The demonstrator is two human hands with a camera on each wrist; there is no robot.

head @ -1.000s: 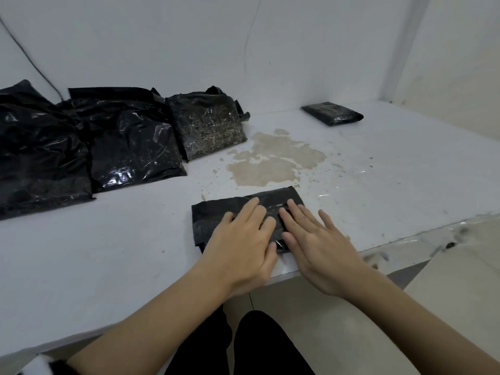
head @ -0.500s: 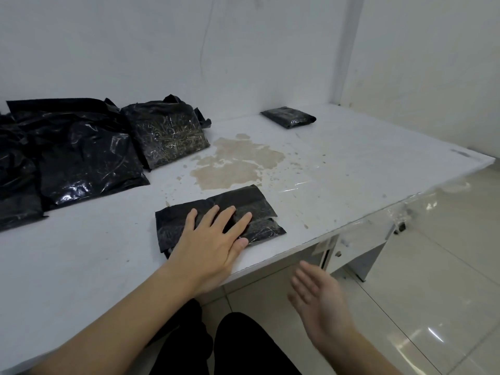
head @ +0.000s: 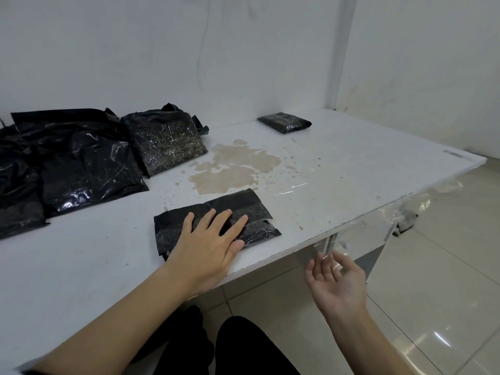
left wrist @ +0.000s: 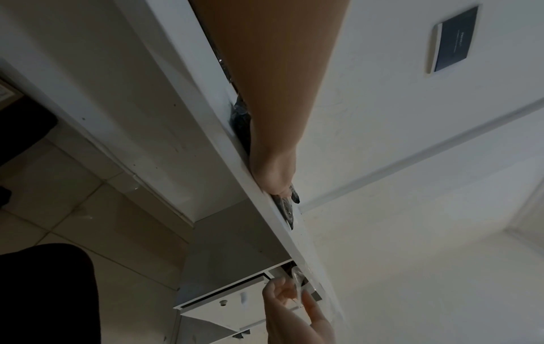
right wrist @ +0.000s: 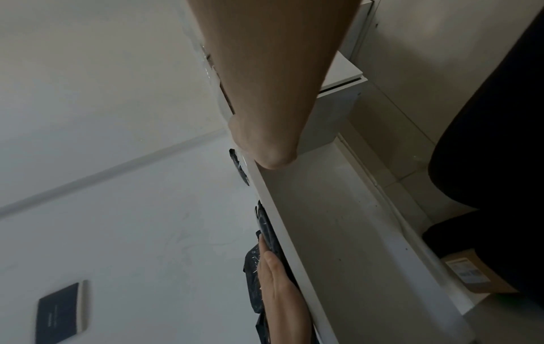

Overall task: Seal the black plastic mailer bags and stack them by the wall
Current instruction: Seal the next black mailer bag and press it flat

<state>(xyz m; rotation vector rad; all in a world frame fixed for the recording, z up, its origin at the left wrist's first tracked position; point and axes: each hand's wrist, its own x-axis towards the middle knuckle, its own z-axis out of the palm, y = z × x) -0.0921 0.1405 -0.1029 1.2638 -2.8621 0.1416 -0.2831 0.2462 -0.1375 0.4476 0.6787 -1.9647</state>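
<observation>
Head view: the left hand (head: 208, 239) lies flat, fingers straight, pressing the folded black mailer bag (head: 243, 212) near the front edge of the white tabletop (head: 338, 163). The right hand (head: 335, 282) hovers below that edge, palm up, its grip loose and empty. A small sealed bag (head: 284, 122) sits by the back wall; larger black bags (head: 89, 169) lie at left.

Left wrist view: the heel of the left hand (left wrist: 273, 167) rests on the bag (left wrist: 287, 209); the right hand (left wrist: 294, 309) is near clear film.

Right wrist view: the left hand (right wrist: 279, 291) covers the bag (right wrist: 254, 267).

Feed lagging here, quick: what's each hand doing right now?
Left hand: open, pressing flat on the folded mailer bag.
Right hand: open, holding nothing.
</observation>
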